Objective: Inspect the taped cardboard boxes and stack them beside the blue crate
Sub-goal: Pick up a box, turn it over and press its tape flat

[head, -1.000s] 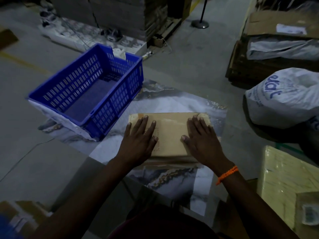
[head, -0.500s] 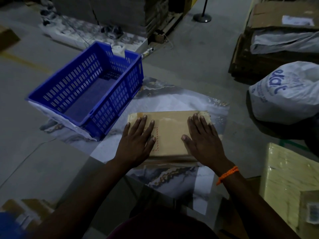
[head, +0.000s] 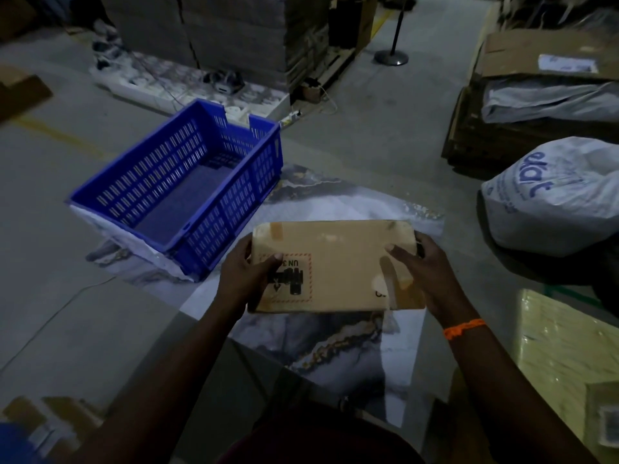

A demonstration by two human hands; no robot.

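- A dim warehouse with a grey concrete floor. A marble-patterned sheet is spread on it.
- The taped cardboard box is held over that sheet with its broad face turned up.
- The left hand grips the box's left edge, thumb lying on a red-bordered UN label.
- The right hand grips the right edge with its thumb on top and fingers curled round the side. An orange band is on that wrist.
- The blue crate stands just left of the box, apart from it.
- A white printed sack sits well to the right.
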